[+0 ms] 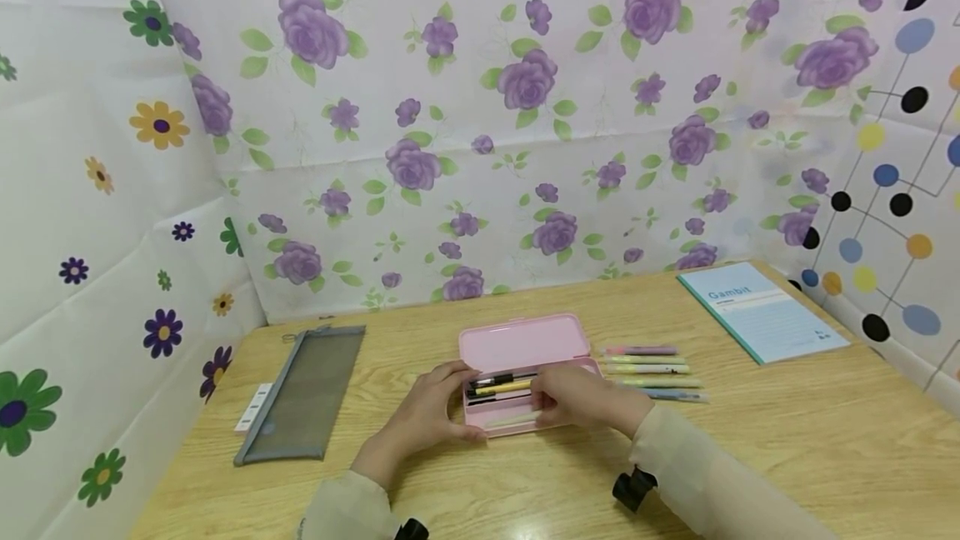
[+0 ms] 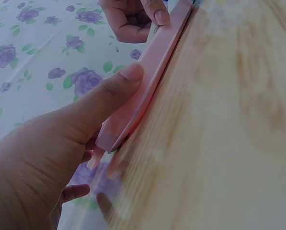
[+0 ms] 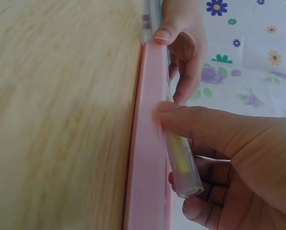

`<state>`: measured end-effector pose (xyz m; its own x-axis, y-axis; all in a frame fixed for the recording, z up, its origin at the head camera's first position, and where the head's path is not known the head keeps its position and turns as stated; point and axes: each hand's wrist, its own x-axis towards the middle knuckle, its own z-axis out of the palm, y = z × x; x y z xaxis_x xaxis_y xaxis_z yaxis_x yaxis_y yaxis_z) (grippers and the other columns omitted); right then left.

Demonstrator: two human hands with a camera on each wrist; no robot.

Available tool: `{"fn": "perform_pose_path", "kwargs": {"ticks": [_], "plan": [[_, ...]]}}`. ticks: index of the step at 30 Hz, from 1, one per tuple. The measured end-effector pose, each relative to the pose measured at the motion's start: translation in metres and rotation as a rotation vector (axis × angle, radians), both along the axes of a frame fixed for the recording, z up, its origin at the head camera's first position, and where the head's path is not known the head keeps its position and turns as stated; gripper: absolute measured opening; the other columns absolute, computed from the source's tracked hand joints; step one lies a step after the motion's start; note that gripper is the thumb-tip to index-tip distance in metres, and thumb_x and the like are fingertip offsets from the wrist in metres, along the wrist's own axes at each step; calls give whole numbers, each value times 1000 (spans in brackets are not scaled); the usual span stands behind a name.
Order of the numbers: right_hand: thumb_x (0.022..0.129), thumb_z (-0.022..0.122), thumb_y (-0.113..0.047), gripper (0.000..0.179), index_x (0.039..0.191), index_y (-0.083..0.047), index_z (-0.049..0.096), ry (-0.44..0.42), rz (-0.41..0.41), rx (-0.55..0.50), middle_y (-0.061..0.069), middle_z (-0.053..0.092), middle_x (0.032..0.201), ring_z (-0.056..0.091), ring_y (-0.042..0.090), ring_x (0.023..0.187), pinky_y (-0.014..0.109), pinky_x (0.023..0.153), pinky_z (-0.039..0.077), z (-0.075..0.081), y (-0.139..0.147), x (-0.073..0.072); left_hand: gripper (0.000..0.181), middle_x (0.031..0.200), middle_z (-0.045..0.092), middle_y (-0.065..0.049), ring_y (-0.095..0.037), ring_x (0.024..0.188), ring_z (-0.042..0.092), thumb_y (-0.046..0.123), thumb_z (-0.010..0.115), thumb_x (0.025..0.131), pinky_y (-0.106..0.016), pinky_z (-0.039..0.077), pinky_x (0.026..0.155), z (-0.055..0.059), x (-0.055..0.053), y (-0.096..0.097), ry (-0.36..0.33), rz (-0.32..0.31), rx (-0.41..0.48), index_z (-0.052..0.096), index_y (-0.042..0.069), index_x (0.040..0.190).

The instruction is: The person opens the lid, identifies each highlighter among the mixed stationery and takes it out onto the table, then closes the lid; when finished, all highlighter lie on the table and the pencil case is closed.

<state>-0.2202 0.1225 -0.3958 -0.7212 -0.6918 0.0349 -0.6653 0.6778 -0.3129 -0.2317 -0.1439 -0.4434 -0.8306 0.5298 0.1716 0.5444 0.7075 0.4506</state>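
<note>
A pink pencil case [image 1: 525, 343] lies on the table with its lid tipped back. My left hand [image 1: 423, 408] grips its left end, the thumb against the front wall in the left wrist view. Dark pens and a yellow pencil [image 1: 513, 387] fill the rear part of the case. My right hand [image 1: 581, 397] is over the right part of the case. Between thumb and fingers it pinches a highlighter [image 3: 183, 165] with a clear cap and yellow inside. The highlighter's pale barrel [image 1: 512, 421] lies along the front compartment.
Several coloured pens [image 1: 652, 371] lie in a row right of the case. A notebook [image 1: 765, 312] is at the back right. To the left lies a grey mesh zip pouch [image 1: 311, 398], partly over a white card [image 1: 253, 407]. Flowered cloth [image 1: 480, 140] hangs behind the table.
</note>
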Motion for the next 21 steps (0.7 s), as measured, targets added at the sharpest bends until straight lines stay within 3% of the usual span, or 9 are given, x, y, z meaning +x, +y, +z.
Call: {"fn": "perform_pose_path", "kwargs": {"ticks": [5,13,21], "plan": [[82,77,-19,15,76,-16,63,-29,-22,-5,-9,58,74,47,0,66,16,60,43,3,4,0,91,147,44,-4,-31,136,41,66,75,66,-55,35,110,0,1,0,0,-1,1,50,18,140],[84,75,-22,15,78,-16,63,41,2,-1,-5,58,78,49,2,68,17,61,45,16,15,0,93,148,44,-4,-32,136,41,65,75,66,-55,35,110,1,2,1,-2,0,-9,50,17,141],[86,73,-24,14,78,-18,63,41,-36,-11,-5,54,77,46,2,66,18,58,42,30,29,2,92,147,45,-4,-31,136,42,63,77,65,-55,35,110,1,1,1,13,3,-8,50,18,140]]}}
